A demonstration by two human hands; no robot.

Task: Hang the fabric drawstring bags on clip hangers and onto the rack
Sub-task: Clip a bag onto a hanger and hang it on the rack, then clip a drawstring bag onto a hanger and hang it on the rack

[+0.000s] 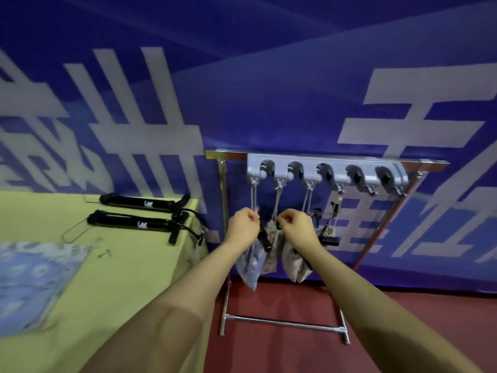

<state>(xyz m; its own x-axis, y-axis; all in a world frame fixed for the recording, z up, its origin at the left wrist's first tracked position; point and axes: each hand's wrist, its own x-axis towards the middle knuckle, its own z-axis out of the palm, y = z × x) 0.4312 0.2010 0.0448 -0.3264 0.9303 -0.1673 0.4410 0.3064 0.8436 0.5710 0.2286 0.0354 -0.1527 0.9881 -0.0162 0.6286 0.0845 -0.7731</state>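
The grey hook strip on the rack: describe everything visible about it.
The grey hook strip looks like moulded plastic, mounted level along the rack's top bar. It carries five rounded clamp holders in a row, with six small hooks beneath. Cords loop over the four left hooks, carrying fabric bags; the two right hooks are bare. Neither hand touches it.

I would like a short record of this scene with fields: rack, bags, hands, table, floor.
rack: metal frame with a grey hook strip on its top bar; four hooks carry cords, the two at the right look bare
bags: several fabric bags hang by cords under the strip
left hand: closed on a cord
right hand: pinching near a cord
table: yellow-green, with two black hangers and a blue cloth
floor: red
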